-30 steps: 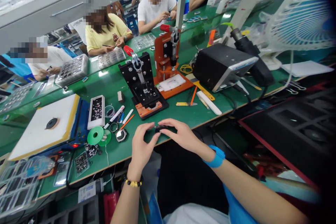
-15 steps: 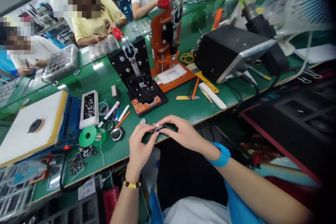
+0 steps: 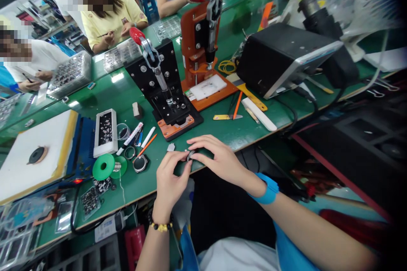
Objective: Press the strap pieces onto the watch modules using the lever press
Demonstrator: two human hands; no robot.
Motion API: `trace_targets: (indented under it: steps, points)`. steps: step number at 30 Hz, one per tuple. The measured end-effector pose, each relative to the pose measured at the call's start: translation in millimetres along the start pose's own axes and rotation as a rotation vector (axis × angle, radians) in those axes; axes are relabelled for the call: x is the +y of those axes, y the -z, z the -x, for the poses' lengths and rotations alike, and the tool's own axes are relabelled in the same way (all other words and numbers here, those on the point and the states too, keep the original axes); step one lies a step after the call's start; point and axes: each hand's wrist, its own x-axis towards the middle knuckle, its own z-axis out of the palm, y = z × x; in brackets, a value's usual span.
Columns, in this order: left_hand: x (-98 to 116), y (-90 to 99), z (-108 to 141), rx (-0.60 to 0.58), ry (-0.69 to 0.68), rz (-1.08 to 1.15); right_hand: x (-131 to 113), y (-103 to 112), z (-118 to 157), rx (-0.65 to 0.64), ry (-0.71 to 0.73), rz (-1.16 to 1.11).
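Just above the bench's front edge, a small dark rounded part [image 3: 190, 156] is pinched between my hands; my fingers cover much of it, so its kind is unclear. My left hand [image 3: 171, 173] grips its left side with thumb and forefinger. From the right, my right hand [image 3: 219, 159] holds it between thumb and fingertips. A small grey plate [image 3: 171, 147] lies just beyond my left fingers. Left of it are a round watch-like case [image 3: 140, 163], a dark ring [image 3: 130, 153], an orange stick [image 3: 147, 145] and a white marker [image 3: 133, 133].
A black toggle press [image 3: 163, 93] stands ahead, an orange press [image 3: 200, 46] behind it. To the right sit a black box [image 3: 282, 59] and a knife [image 3: 227, 117]. Leftward are a parts tray [image 3: 105, 133], solder spool [image 3: 103, 167] and white-topped blue unit [image 3: 38, 152]. Co-workers sit opposite.
The small dark part has been turned and now shows narrower and more upright between my fingers. My right fingers have lifted and spread slightly. The camera view has shifted a little.
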Motion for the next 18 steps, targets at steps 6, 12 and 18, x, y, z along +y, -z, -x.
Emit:
trace_targets:
  steps: [6,12,18]
  points:
    - [0,-3.3,1,0.006,-0.004,-0.062,0,-3,-6,0.05,-0.048,0.022]
    - [1,-7.4,1,-0.01,-0.067,-0.182,3,-6,-6,0.063,-0.038,0.012]
    - [-12,-6.9,7,0.035,-0.072,-0.195,2,-8,-9,0.127,-0.077,-0.034]
